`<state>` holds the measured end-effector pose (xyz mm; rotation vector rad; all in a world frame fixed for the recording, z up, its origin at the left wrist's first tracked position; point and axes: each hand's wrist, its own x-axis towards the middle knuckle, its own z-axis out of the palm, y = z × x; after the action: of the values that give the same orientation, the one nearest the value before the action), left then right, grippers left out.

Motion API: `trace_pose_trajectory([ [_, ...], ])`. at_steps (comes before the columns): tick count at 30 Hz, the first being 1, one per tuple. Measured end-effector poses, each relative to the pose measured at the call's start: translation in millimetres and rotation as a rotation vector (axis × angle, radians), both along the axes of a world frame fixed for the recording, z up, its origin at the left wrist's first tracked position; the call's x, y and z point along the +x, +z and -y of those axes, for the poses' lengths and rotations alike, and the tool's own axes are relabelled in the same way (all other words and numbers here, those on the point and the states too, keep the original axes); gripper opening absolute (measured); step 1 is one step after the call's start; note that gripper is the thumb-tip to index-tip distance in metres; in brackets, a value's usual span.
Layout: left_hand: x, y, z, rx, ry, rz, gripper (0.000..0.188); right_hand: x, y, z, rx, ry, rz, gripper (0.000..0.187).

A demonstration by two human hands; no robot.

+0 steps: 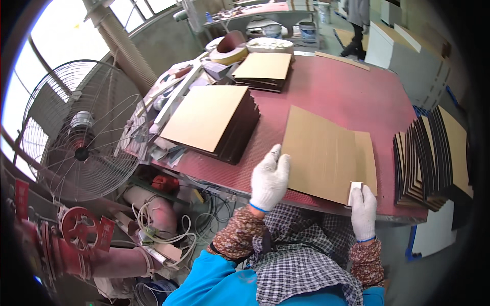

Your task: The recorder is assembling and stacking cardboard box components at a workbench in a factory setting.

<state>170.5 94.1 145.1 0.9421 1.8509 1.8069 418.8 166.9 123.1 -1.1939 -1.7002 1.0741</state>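
At the clock's centre in the head view, taken here as the tan board (321,155), this flat sheet lies near the front edge of a red-topped worktable (377,97). A narrower tan strip (366,153) shows along its 3 o'clock side; whether it is a separate piece, I cannot tell.

Toward 8 to 9 o'clock, the left hand (269,178), in a white knit glove, is at the board's left edge, thumb and fingers partly extended; I cannot tell whether it pinches the edge or only rests against it. Near 5 o'clock, the similarly gloved right hand (363,209) grasps a small white block (355,193) at the board's near right corner.

Toward 10 o'clock stands a large stack of dark-edged tan panels (206,115), with a smaller panel stack (263,66) at 11. At 3 o'clock, dark-edged boards (431,158) lean side by side in a fanned row. Well apart, at 9 o'clock, is a wire-caged fan (81,137). Between 12 and 1 o'clock, beyond the worktable, another person (357,25) in dark trousers is partly cut off by the upper rim.
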Motion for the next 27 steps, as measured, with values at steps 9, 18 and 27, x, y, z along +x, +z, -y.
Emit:
trace_pose_trajectory([
  [9,-138,68,90,-0.099,0.51,-0.45,0.048,-123,80,26,0.123,0.459,-0.212,0.025],
  [18,-294,6,117,-0.335,0.862,-0.722,0.051,-233,79,61,0.309,0.737,-0.436,0.027],
  [27,-329,5,102,0.024,0.709,-0.514,0.051,-279,74,55,0.254,0.723,-0.378,0.028],
])
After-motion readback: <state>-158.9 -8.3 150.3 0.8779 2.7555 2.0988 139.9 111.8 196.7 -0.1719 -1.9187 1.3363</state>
